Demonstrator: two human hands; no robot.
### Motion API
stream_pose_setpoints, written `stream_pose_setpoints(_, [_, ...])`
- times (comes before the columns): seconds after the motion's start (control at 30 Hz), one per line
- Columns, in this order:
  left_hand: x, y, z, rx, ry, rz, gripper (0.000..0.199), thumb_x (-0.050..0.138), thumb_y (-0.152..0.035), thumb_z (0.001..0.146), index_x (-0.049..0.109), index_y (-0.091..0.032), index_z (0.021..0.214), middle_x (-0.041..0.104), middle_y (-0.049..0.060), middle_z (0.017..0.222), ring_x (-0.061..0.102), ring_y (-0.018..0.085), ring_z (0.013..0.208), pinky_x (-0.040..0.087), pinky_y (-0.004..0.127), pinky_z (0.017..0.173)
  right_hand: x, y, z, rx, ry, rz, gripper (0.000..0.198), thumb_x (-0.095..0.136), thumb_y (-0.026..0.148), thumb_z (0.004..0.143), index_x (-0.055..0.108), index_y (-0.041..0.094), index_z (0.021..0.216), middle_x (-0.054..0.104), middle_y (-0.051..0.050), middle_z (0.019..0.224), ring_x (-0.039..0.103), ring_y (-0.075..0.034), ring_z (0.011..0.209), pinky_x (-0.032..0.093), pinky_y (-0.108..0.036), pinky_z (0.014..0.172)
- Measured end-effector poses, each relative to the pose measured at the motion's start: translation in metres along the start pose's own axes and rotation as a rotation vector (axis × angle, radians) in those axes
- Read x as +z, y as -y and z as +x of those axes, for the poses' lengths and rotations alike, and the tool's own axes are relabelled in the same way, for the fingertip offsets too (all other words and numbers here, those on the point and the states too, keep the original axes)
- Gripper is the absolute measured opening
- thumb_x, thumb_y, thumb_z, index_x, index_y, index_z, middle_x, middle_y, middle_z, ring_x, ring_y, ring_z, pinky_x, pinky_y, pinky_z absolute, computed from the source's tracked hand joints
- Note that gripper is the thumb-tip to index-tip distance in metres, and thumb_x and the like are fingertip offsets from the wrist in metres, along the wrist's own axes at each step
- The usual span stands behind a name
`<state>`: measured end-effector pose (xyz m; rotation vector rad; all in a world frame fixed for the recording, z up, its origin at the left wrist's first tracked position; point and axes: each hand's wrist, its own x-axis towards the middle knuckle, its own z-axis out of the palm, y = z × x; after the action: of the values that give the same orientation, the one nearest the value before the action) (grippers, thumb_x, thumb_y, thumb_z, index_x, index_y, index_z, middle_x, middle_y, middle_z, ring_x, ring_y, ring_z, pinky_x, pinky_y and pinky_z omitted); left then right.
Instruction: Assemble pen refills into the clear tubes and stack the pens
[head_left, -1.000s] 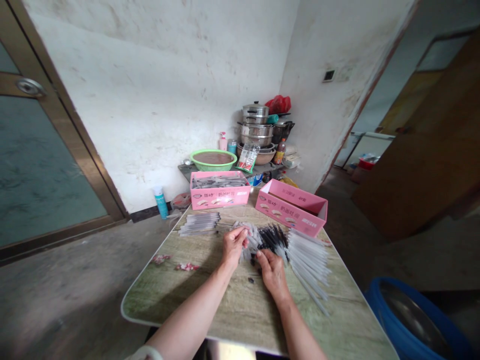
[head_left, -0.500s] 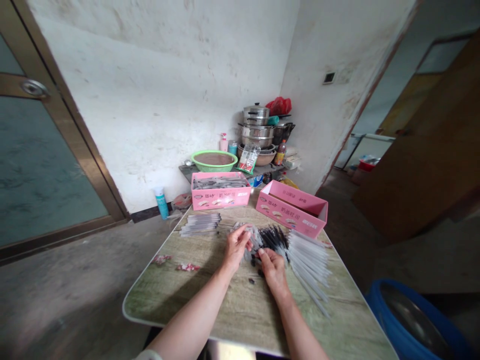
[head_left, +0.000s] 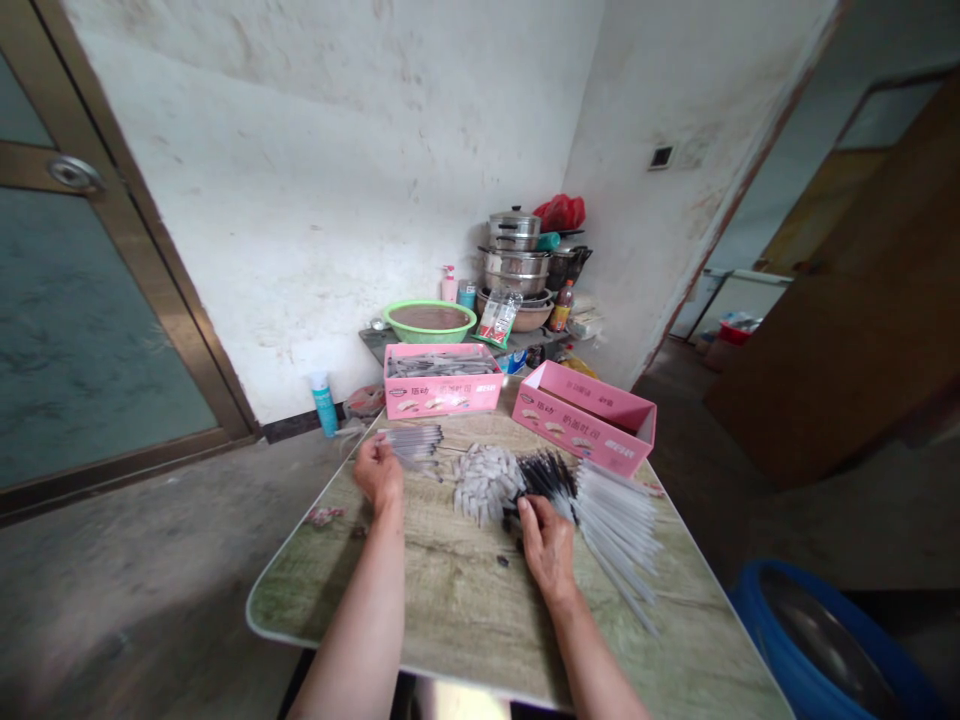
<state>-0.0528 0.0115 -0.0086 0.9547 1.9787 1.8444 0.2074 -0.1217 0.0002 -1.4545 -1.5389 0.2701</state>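
Note:
My left hand (head_left: pixel 381 475) is closed in a pinch at the left ends of a row of thin grey tubes (head_left: pixel 416 442), which look like pens; whether it grips one is hard to make out. My right hand (head_left: pixel 547 540) has thumb and fingers pressed together beside a bundle of black-tipped sticks (head_left: pixel 549 474), and what sits between them is hidden. Between the hands lies a heap of short whitish translucent pieces (head_left: pixel 486 482). Long clear tubes (head_left: pixel 616 520) fan out to the right of the black tips. A few small black bits (head_left: pixel 503 561) lie near my right hand.
A pink box (head_left: pixel 442 393) full of grey sticks stands at the table's back; another pink box (head_left: pixel 581 430) stands right of it. Behind are a green basin (head_left: pixel 429 335) and stacked pots (head_left: pixel 516 265). A blue tub (head_left: pixel 761 610) is at lower right.
My left hand has moved left, from above the whitish heap to the row of grey tubes, leaving the heap uncovered. My right hand has stayed almost in place.

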Motion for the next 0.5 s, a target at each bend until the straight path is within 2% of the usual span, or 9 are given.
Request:
stream_pose_setpoints(0.17, [-0.017,-0.001,0.008,0.01,-0.164,0.189,0.025,0.057,-0.017,0.073,0.072,-0.016,0.094,0.07,0.01,0.091,0.062,0.027,0.093,0.048,0.039,0.088,0.002,-0.001,0.001,-0.01,-0.025,-0.004,0.041,0.042,0.046,0.098,0.068,0.016,0.09,0.065,-0.003,0.063,0.061,-0.017,0.056,0.042,-0.025,0.057])
stream_pose_setpoints(0.27, [-0.02,-0.011,0.003,0.05,-0.188,0.25,0.029,0.058,-0.02,0.076,0.07,-0.015,0.101,0.071,0.012,0.096,0.062,0.028,0.098,0.047,0.038,0.089,0.002,-0.002,0.001,-0.021,-0.031,0.001,0.04,0.042,0.046,0.098,0.068,0.016,0.091,0.066,-0.003,0.063,0.061,-0.017,0.056,0.042,-0.026,0.058])
stream_pose_setpoints(0.3, [-0.02,-0.015,0.001,0.062,-0.138,0.273,0.029,0.057,-0.024,0.079,0.07,-0.016,0.104,0.071,0.011,0.092,0.064,0.027,0.093,0.048,0.037,0.085,0.002,-0.002,0.001,-0.024,-0.034,0.004,0.04,0.042,0.046,0.098,0.068,0.016,0.091,0.066,-0.003,0.063,0.061,-0.017,0.056,0.042,-0.026,0.058])
stream_pose_setpoints(0.4, [-0.019,-0.023,-0.005,0.106,0.13,0.417,0.028,0.053,-0.031,0.086,0.07,-0.019,0.104,0.072,0.009,0.08,0.066,0.027,0.081,0.048,0.036,0.076,0.002,-0.003,0.001,-0.028,-0.048,0.006,0.04,0.043,0.047,0.098,0.067,0.016,0.09,0.066,-0.003,0.063,0.061,-0.018,0.056,0.042,-0.026,0.058])
stream_pose_setpoints(0.5, [-0.018,-0.025,-0.011,0.144,0.301,0.615,0.03,0.049,-0.028,0.088,0.07,-0.021,0.109,0.074,0.011,0.087,0.067,0.029,0.082,0.048,0.037,0.074,0.002,-0.003,0.001,-0.019,-0.051,0.005,0.041,0.042,0.047,0.098,0.067,0.015,0.09,0.066,-0.003,0.064,0.061,-0.018,0.057,0.042,-0.026,0.059])
